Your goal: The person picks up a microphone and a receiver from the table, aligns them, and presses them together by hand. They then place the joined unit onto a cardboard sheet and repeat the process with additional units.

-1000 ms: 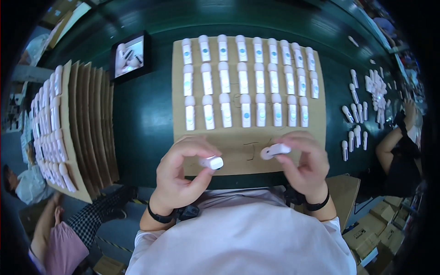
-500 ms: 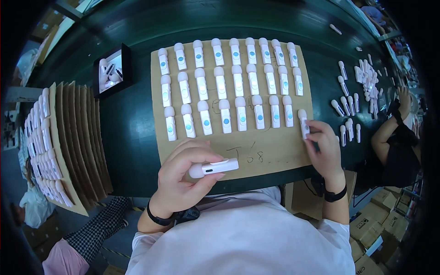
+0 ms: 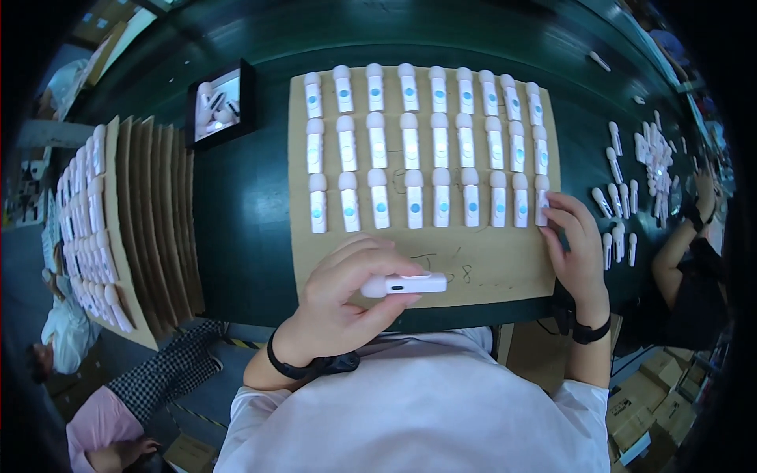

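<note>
My left hand [image 3: 339, 303] pinches a small white wand massager [image 3: 426, 283] with a rounded pale head, held sideways above the near edge of a cardboard sheet [image 3: 505, 272]. A small dark port shows on its side facing me. At the right end of the nearest row, my right hand [image 3: 577, 252] has its fingertips on another wand massager [image 3: 542, 206], which lies on the cardboard with its head pointing away. Three rows of the same massagers [image 3: 409, 142] lie side by side there, many with a round blue spot on the body.
Left of the sheet stands a black box [image 3: 248, 102] with several massagers inside. Stacked cardboard sheets [image 3: 169, 229] stand farther left, the outermost carrying more massagers. Loose massagers [image 3: 656, 162] lie on the dark green table at right, near another person's arm [image 3: 678, 244].
My right hand has brought its massager in line with the end of the nearest row. My left hand still holds its massager. The whole view has shifted, so the sheet appears farther right.
</note>
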{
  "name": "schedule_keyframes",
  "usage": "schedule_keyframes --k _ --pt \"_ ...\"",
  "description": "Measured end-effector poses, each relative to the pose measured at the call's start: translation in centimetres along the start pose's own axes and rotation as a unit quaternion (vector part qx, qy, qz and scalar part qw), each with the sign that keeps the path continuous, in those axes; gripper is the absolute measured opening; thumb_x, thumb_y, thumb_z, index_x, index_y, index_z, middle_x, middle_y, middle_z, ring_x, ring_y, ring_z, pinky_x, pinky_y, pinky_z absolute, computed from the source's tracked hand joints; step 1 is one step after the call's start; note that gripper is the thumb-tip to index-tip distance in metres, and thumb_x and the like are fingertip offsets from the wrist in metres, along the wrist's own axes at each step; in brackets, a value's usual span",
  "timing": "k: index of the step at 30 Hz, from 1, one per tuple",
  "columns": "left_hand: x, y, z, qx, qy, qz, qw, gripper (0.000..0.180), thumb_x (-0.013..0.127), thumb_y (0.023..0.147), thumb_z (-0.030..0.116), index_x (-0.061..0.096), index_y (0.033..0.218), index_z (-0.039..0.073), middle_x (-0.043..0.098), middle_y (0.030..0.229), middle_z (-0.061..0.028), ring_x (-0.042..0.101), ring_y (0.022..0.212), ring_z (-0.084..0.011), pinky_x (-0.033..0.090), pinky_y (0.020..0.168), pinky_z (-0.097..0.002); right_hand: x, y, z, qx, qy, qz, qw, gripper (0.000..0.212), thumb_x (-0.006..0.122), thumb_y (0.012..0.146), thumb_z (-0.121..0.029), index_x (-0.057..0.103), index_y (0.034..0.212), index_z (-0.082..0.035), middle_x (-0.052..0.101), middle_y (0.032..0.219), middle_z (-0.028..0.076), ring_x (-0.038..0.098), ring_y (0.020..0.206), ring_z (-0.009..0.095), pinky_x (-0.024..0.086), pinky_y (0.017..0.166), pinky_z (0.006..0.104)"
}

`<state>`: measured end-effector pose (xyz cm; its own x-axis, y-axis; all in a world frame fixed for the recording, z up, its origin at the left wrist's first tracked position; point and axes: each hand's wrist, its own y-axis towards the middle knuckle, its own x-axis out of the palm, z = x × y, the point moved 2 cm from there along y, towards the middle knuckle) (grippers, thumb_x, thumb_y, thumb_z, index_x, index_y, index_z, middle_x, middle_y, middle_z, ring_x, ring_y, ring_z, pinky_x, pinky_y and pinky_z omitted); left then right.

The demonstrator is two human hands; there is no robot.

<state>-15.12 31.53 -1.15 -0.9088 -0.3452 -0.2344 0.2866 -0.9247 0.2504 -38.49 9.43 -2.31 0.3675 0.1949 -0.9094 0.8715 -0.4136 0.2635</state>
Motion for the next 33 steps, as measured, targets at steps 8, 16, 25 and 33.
schedule_keyframes --k 8,16,25,33 --pt "0.2 0.5 0.5 0.037 0.019 0.019 0.999 0.027 0.073 0.074 -0.004 0.065 0.099 0.002 0.069 0.089 -0.0104 0.064 0.085 -0.0236 0.049 0.089 -0.0429 -2.0 -0.2 -3.0 0.031 0.057 0.07 0.995 0.031 0.068 0.081 0.0 0.059 0.11 -0.001 0.059 0.117 0.016 0.06 0.103 0.027 0.049 0.085 0.0344" --pt "0.6 1.2 1.5 0.133 0.09 0.044 0.986 0.028 0.075 0.072 -0.005 0.065 0.097 0.002 0.068 0.088 -0.011 0.065 0.083 -0.0257 0.049 0.087 -0.0443 0.8 3.0 -10.4 0.048 0.402 0.053 0.913 0.029 0.067 0.084 -0.004 0.06 0.111 0.0 0.062 0.091 0.009 0.058 0.078 0.017 0.048 0.07 0.0284" --pt "1.0 1.6 2.3 0.165 0.156 0.068 0.972 0.034 0.078 0.068 -0.003 0.064 0.098 0.006 0.067 0.086 -0.0084 0.064 0.077 -0.0269 0.05 0.082 -0.0433 3.1 4.1 -12.6 0.048 0.435 0.089 0.895 0.016 0.067 0.088 -0.009 0.063 0.101 0.001 0.062 0.081 0.009 0.059 0.067 0.017 0.046 0.058 0.0278" --pt "1.1 1.4 2.0 0.149 0.12 0.054 0.98 0.031 0.077 0.07 -0.004 0.064 0.097 0.003 0.068 0.087 -0.0119 0.065 0.08 -0.0265 0.049 0.088 -0.0465 3.3 3.8 -12.6 0.084 0.508 0.106 0.851 0.009 0.062 0.092 -0.006 0.063 0.096 0.002 0.064 0.082 0.01 0.061 0.067 0.018 0.047 0.059 0.0279"
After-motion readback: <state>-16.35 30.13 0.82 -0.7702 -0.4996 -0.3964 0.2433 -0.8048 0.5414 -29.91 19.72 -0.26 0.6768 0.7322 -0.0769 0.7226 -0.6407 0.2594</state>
